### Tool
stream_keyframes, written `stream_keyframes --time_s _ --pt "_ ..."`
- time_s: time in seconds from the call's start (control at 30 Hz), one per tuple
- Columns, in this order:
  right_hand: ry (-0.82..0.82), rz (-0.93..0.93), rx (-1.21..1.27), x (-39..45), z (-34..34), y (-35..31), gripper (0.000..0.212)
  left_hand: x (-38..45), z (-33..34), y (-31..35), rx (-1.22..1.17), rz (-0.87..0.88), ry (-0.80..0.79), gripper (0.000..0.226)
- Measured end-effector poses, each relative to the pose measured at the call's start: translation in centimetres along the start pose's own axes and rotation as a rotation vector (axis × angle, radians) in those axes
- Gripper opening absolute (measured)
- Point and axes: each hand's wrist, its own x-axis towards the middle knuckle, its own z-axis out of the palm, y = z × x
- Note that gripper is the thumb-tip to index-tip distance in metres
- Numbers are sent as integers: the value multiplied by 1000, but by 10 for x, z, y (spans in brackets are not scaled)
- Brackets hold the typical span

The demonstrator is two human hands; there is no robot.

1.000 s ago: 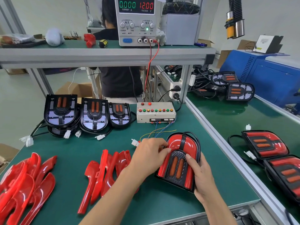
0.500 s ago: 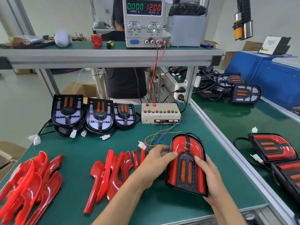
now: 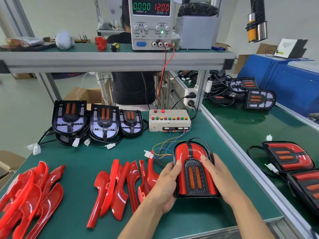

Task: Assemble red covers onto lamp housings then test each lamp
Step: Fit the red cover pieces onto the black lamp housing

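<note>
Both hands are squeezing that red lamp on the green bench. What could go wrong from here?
1. Both hands press the red covers on the lamp; uneven thumb pressure might leave a cover half seated or crack it.
2. The thin coloured wires from the button box lie just behind the lamp; moving it could snag them.
3. The loose red covers beside the left hand could get knocked.

Both forearms come into view bare from the bottom edge, no sleeves, gloves, watch or rings on the left hand (image 3: 165, 184) or right hand (image 3: 220, 178), nails short and plain.
</note>
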Motion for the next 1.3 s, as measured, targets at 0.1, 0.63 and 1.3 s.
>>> stream_keyframes --time_s 0.1,0.63,1.3 --pt "80 28 -214 -3 2 0 88 -1 -3 -5 -26 18 9 42" --pt "191 434 277 -96 67 0 31 -3 -2 -12 -148 107 52 39" --pt "179 345 422 -71 86 6 27 -2 -4 -10 -47 132 156 37"
